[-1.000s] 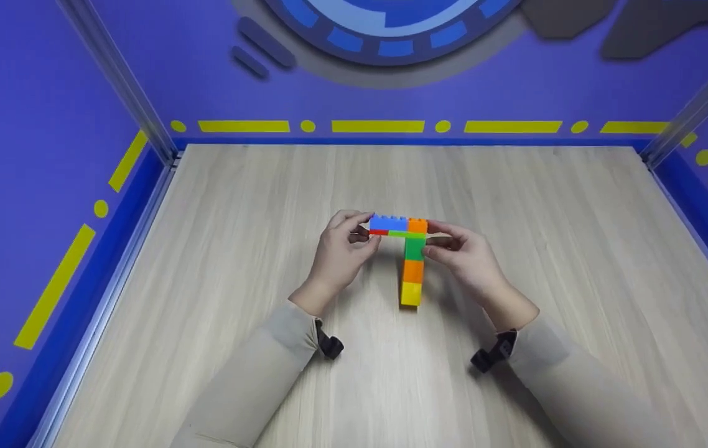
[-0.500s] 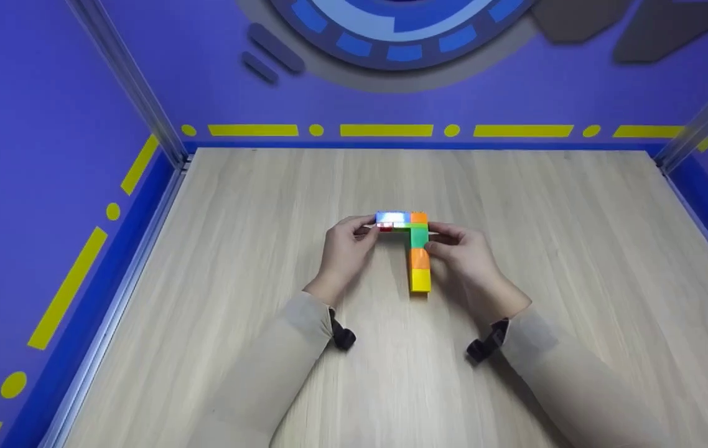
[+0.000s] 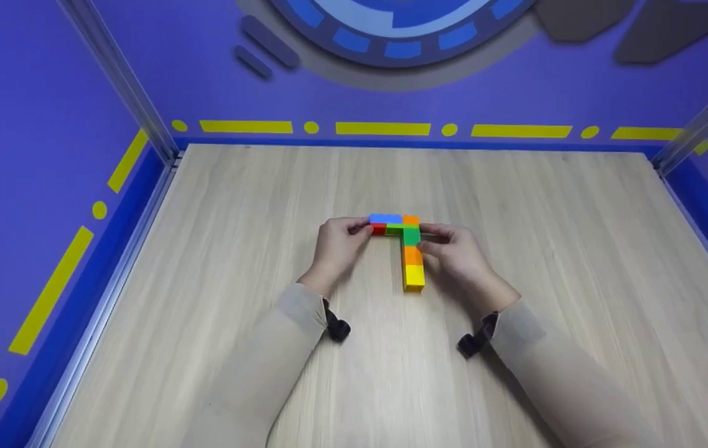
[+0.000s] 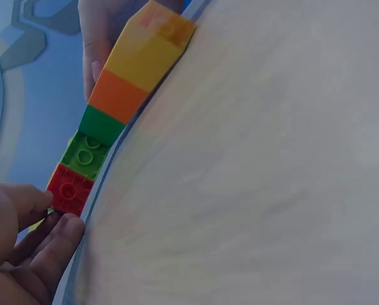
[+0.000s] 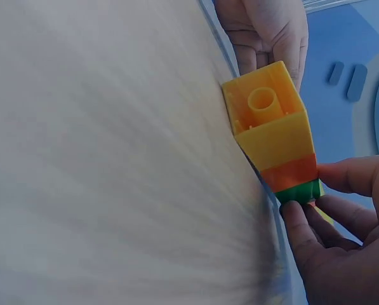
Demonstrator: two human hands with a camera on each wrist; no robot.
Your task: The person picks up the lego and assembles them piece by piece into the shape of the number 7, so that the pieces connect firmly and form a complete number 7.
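An L-shaped build of toy building bricks lies between my hands in the head view. Its stem runs toward me from a green brick point(image 3: 411, 237) through an orange brick point(image 3: 413, 256) to a yellow brick point(image 3: 414, 277). Across the far end sit a blue brick point(image 3: 386, 219), a red brick point(image 3: 378, 229), a lime-green brick point(image 3: 394, 229) and another orange brick. My left hand point(image 3: 338, 249) pinches the red and blue end. My right hand point(image 3: 461, 256) holds the other side, thumb by the green brick. The yellow brick's hollow underside point(image 5: 263, 105) shows in the right wrist view. Whether the build touches the table is unclear.
The pale wooden table point(image 3: 254, 199) reaches a blue-purple back wall point(image 3: 379, 102) with yellow markings. Side walls and metal posts point(image 3: 124, 81) stand at the left and right. Both wrists wear black straps with small cameras point(image 3: 339, 330).
The brick build has tipped, so its top studs show less and the stem looks shorter, its near end farther from me. Both hands keep their hold. The head view has shifted slightly.
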